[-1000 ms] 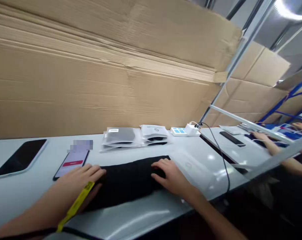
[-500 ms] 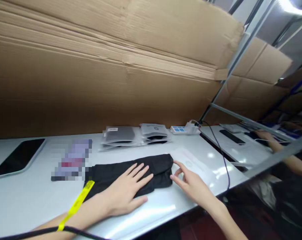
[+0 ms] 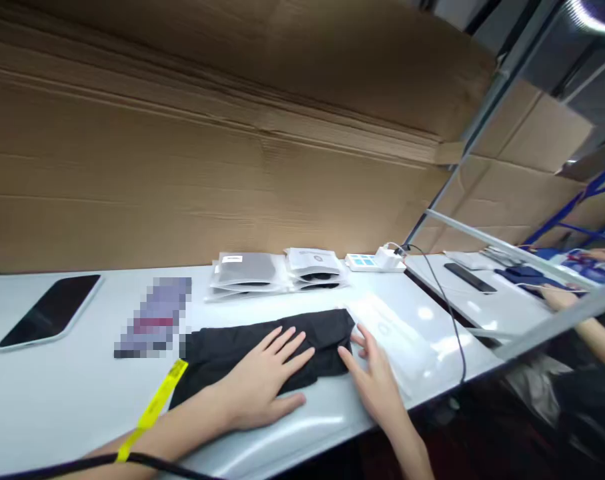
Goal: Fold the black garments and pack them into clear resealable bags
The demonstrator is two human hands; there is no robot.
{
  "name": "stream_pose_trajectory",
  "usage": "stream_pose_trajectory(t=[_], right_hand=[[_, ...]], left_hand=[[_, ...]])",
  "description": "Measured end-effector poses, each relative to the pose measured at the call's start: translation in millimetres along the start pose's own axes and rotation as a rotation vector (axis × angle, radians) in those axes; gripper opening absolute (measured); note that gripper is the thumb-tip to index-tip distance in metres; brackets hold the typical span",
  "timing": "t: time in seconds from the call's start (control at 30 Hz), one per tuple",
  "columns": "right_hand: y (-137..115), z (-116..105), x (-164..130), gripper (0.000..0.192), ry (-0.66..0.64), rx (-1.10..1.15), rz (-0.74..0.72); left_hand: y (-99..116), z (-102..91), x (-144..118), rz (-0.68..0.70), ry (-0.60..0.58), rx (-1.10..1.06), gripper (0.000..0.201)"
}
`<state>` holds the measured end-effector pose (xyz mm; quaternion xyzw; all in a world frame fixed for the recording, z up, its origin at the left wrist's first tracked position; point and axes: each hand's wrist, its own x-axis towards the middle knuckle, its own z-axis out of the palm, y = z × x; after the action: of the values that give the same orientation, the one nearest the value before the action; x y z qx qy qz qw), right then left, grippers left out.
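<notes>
My left hand lies flat, grip open, on the black garment; right hand, grip open, touches its right edge.

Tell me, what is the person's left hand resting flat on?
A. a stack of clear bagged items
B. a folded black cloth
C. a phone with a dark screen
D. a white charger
B: the left hand lies palm down, fingers spread, on the folded black cloth on the white table.
</notes>
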<state>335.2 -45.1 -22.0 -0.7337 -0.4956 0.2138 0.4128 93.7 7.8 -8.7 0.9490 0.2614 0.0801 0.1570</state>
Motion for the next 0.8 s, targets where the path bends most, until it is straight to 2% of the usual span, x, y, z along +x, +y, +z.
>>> stream_pose_trajectory(t=[0.17, 0.4, 0.53, 0.63, 0.7, 0.8], right_hand=[[-1, 7, 5, 0.070, 0.061, 0.036, -0.013], [-14, 24, 9, 0.069, 0.120, 0.074, -0.039], [-15, 29, 10, 0.065, 0.156, 0.109, -0.044], [-13, 30, 11, 0.063, 0.185, 0.138, -0.046], [-13, 29, 12, 0.062, 0.207, 0.158, -0.053], [-24, 29, 9, 0.060, 0.246, 0.178, -0.078]], left_hand=[[1, -0.4, 0, -0.002, 0.006, 0.007, 0.068], [4, -3.1, 1, 0.005, 0.032, 0.012, 0.070], [8, -5.6, -6, 0.017, 0.125, 0.028, 0.068], [12, -6.9, -15, -0.040, 0.187, 0.043, 0.055], [13, -5.9, -19, -0.067, 0.163, 0.043, 0.050], [14, -1.5, -22, -0.072, 0.099, 0.060, 0.056]])
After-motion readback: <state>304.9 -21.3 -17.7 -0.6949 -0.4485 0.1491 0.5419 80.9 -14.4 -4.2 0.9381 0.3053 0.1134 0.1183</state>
